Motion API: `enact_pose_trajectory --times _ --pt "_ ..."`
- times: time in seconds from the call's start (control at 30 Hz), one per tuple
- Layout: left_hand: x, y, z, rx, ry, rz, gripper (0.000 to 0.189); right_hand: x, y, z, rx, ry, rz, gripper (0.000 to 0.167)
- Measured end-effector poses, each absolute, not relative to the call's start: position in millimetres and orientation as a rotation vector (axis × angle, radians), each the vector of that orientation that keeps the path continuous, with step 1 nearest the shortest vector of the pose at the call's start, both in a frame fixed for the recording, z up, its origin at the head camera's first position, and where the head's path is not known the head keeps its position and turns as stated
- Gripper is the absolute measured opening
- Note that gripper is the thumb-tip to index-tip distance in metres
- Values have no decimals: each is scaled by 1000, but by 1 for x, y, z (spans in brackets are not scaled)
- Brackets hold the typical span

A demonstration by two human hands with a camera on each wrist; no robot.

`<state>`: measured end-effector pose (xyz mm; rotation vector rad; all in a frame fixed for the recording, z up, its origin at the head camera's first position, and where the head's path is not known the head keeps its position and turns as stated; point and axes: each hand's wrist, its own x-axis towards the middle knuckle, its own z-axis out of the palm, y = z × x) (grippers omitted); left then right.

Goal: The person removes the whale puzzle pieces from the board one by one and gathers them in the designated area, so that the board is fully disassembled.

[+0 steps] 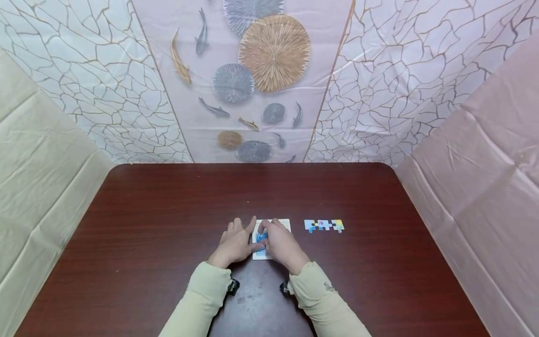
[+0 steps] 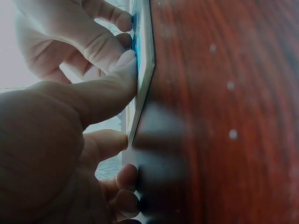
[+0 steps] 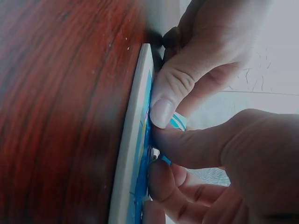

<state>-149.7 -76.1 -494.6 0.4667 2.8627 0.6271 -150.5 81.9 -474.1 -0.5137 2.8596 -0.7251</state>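
- The white-rimmed puzzle tray (image 1: 287,223) is set on the desk (image 1: 147,224) between the hands; a blue picture (image 1: 261,238) is held in it, partly hidden.
- A tilted piece (image 3: 179,120) seems to be pinched by the fingers of the right hand (image 1: 284,243); the tray is pressed by the straight thumb of the left hand (image 1: 236,243).
- The piece is best lined up before being pressed evenly, the tray kept steady.
- Loose pieces (image 1: 323,225) are laid outside, right of the tray.

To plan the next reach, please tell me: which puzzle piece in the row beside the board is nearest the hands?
The leftmost piece; the other pieces lie farther right, away from the right hand.
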Motion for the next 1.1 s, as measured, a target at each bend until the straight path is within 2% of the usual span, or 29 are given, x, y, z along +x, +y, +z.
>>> enact_pose_trajectory --times 0.23,0.8,0.97,1.1 --pt "-151 -76 -497 461 2849 623 83 -148 84 -477 -484 2905 -720 23" --pt "-152 -77 -497 444 2837 617 84 -147 88 -475 -521 2946 -714 21" --pt "-151 -76 -496 435 2833 622 84 -146 91 -473 -516 2960 -753 25" --pt "-151 -76 -496 432 2821 643 84 -144 93 -472 -506 2938 -800 18"
